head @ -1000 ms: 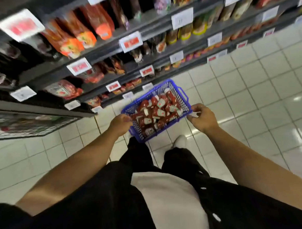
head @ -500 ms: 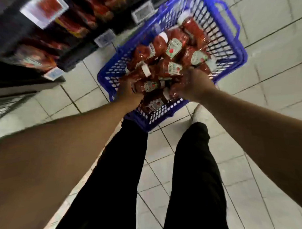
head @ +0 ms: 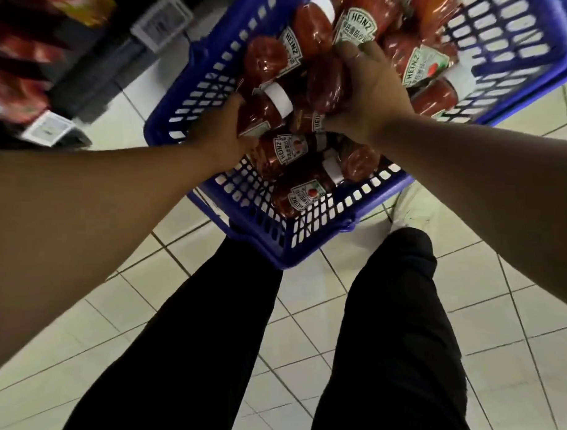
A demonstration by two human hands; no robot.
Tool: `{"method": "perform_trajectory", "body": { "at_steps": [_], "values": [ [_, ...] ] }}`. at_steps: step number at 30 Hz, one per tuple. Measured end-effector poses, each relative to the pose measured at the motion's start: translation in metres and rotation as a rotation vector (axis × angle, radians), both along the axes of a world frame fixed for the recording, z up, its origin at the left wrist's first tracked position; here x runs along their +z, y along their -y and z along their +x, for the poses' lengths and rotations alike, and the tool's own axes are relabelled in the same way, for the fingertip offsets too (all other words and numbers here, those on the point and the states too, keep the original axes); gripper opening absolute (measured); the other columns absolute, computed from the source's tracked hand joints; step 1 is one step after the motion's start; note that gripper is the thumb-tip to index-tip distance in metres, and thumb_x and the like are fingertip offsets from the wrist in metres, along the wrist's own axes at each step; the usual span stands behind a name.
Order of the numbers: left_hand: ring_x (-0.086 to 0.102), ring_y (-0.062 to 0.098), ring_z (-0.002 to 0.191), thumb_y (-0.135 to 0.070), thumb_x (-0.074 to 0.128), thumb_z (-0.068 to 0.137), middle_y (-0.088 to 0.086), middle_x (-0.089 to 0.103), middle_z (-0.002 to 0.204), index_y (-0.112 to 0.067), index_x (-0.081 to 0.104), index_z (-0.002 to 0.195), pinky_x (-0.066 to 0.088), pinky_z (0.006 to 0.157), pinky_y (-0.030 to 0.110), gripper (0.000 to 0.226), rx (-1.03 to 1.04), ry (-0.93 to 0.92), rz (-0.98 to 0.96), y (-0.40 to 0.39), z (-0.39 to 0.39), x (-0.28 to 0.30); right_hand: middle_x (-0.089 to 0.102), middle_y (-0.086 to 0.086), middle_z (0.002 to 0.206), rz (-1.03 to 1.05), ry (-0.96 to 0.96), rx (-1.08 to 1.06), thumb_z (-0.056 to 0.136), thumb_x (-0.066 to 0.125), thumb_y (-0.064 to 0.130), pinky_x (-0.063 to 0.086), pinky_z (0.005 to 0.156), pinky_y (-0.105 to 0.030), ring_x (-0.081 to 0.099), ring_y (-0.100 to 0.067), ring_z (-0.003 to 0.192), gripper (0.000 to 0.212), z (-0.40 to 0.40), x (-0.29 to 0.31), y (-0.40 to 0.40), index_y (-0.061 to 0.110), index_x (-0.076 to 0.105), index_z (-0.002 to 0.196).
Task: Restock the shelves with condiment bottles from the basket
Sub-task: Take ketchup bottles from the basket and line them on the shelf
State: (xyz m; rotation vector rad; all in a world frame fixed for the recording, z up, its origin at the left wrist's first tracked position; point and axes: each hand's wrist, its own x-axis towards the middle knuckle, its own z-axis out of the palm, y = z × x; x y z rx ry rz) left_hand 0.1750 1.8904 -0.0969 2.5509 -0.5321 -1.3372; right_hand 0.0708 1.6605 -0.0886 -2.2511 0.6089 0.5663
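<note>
Both hands reach into the blue basket (head: 318, 242) on the floor, the right hand (head: 368, 96) gripping a ketchup bottle (head: 326, 84), the left hand (head: 223, 133) curled on another bottle (head: 262, 111); the smooth, heaped bottles could slip and tumble.

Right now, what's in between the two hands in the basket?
In the head view, a ketchup bottle with a white cap lies between the left hand and right hand, inside the blue basket.

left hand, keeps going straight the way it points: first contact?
Probably nothing new: the left hand already touches a white-capped red ketchup bottle in the blue plastic basket. Depth unclear.
</note>
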Motion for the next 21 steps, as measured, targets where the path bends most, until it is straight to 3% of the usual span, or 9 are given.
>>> {"method": "perform_trajectory", "body": {
  "at_steps": [3,5,7,9,12,16,18,21],
  "values": [
    [0.060,0.019,0.113,-0.035,0.077,0.087,-0.003,0.060,0.128,-0.026,0.044,0.142,0.049,0.095,0.036,0.065,0.186,-0.104,-0.109,0.013,-0.004,0.051,0.063,0.007,0.124,0.222,0.202,-0.252,0.061,0.084,0.038,0.045,0.091,-0.009,0.061,0.000,0.112,0.075,0.003,0.057,0.023,0.027,0.056,0.130],
    [0.063,0.011,0.109,-0.037,0.080,0.083,-0.014,0.062,0.121,-0.034,0.049,0.137,0.052,0.092,0.033,0.063,0.341,-0.199,-0.197,0.027,-0.010,0.097,0.068,0.011,0.108,0.341,0.253,-0.387,0.062,0.083,0.034,0.055,0.083,-0.016,0.067,0.003,0.096,0.060,0.001,0.100,0.042,0.029,0.060,0.117],
    [0.069,0.012,0.105,-0.033,0.083,0.075,-0.015,0.069,0.114,-0.036,0.055,0.126,0.058,0.084,0.036,0.058,0.560,-0.332,-0.303,0.047,-0.020,0.149,0.071,-0.001,0.100,0.499,0.295,-0.484,0.066,0.080,0.026,0.060,0.081,-0.035,0.071,-0.013,0.087,0.051,-0.008,0.147,0.063,0.016,0.065,0.114],
    [0.072,0.017,0.105,-0.026,0.085,0.071,-0.008,0.074,0.113,-0.034,0.057,0.122,0.061,0.078,0.040,0.058,0.701,-0.448,-0.408,0.071,-0.031,0.206,0.071,-0.006,0.088,0.656,0.351,-0.582,0.071,0.075,0.020,0.058,0.073,-0.036,0.069,-0.019,0.077,0.034,-0.022,0.201,0.082,0.009,0.069,0.103],
    [0.069,0.026,0.114,-0.017,0.084,0.072,0.003,0.070,0.125,-0.027,0.051,0.131,0.058,0.087,0.053,0.069,0.805,-0.537,-0.546,0.107,-0.047,0.296,0.071,0.002,0.075,0.801,0.367,-0.676,0.076,0.070,0.018,0.054,0.069,-0.034,0.068,-0.018,0.071,0.008,-0.044,0.290,0.107,0.016,0.074,0.082],
    [0.059,0.040,0.125,-0.004,0.074,0.078,0.018,0.058,0.139,-0.021,0.042,0.145,0.049,0.096,0.066,0.076,0.852,-0.569,-0.696,0.149,-0.066,0.419,0.077,-0.010,0.092,0.895,0.311,-0.712,0.075,0.076,0.021,0.059,0.076,-0.042,0.075,-0.032,0.089,0.022,-0.067,0.413,0.144,0.013,0.077,0.096],
    [0.061,0.040,0.121,-0.001,0.072,0.077,0.020,0.061,0.134,-0.021,0.043,0.143,0.052,0.093,0.064,0.075,0.845,-0.547,-0.784,0.165,-0.076,0.477,0.077,-0.014,0.100,0.898,0.297,-0.657,0.074,0.080,0.025,0.059,0.081,-0.045,0.075,-0.034,0.095,0.030,-0.072,0.472,0.159,0.013,0.077,0.101],
    [0.069,0.032,0.108,0.000,0.075,0.073,0.009,0.072,0.114,-0.021,0.049,0.136,0.058,0.086,0.051,0.071,0.864,-0.475,-0.913,0.180,-0.090,0.555,0.076,-0.019,0.105,0.899,0.309,-0.574,0.069,0.082,0.029,0.058,0.091,-0.056,0.073,-0.037,0.100,0.040,-0.069,0.552,0.173,0.014,0.075,0.106]
  ]
}}
